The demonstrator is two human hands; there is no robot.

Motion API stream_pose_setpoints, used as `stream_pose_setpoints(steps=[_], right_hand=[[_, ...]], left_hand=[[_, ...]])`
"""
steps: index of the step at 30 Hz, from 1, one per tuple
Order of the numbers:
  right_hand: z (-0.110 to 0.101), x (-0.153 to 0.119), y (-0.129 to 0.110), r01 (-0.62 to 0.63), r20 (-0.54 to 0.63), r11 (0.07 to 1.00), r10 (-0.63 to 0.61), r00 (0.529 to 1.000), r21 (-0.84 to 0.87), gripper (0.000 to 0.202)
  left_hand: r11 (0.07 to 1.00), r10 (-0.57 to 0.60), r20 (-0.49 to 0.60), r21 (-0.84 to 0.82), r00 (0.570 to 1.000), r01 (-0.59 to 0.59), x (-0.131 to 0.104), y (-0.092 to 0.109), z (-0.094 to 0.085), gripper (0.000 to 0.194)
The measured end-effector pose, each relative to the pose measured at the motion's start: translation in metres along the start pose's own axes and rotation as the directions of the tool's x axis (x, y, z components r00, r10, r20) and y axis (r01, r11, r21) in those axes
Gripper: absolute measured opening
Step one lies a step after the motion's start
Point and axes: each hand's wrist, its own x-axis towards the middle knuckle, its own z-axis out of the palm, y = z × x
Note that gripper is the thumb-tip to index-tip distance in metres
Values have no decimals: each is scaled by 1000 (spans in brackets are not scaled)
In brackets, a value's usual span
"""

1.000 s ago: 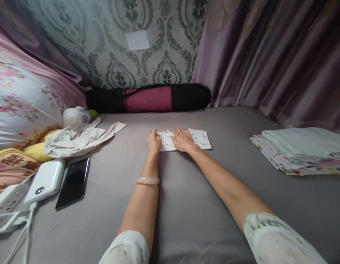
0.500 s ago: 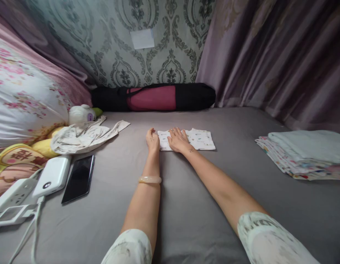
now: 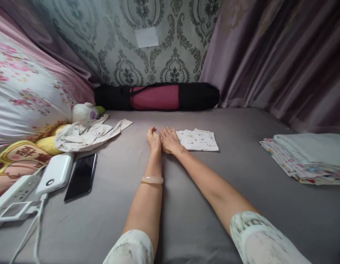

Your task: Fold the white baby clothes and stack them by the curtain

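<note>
A folded white cloth [image 3: 199, 140] with a small colourful print lies flat on the grey bed sheet [image 3: 192, 190]. My right hand [image 3: 170, 141] rests palm down over its left end, fingers stretched out. Right beside it, at the cloth's left edge, is my left hand [image 3: 154, 140], turned on its side with the fingers curled in. Whatever those curled fingers may hold is hidden. A pale bangle [image 3: 152, 180] circles my left forearm.
On the right sits a stack of folded cloths [image 3: 310, 157]. To the left lie a crumpled pale garment [image 3: 84, 135], a phone [image 3: 81, 177], a white power bank [image 3: 55, 173] and a power strip [image 3: 17, 192] with cables. A long black and red bag [image 3: 156, 97] lies along the wall.
My right hand has slid left across the cloth, up against my left hand, uncovering the cloth's middle. My left hand stays at the left edge. The view has shifted slightly.
</note>
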Motion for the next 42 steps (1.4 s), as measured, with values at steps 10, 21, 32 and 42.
stream_pose_setpoints(steps=[10, 21, 32, 42], right_hand=[[11, 9, 0, 55, 96, 998, -56, 994, 15, 65], [-22, -42, 74, -113, -30, 993, 113, 993, 20, 55], [-11, -53, 93, -116, -13, 993, 116, 993, -7, 54], [-12, -60, 113, -193, -12, 981, 193, 981, -27, 56]], left_hand=[[990, 22, -41, -136, 999, -28, 2, -3, 3, 46], [852, 436, 304, 164, 847, -498, -36, 25, 32, 44], [568, 317, 611, 490, 725, -661, -58, 30, 36, 48], [507, 304, 538, 607, 786, -612, -57, 28, 32, 54]])
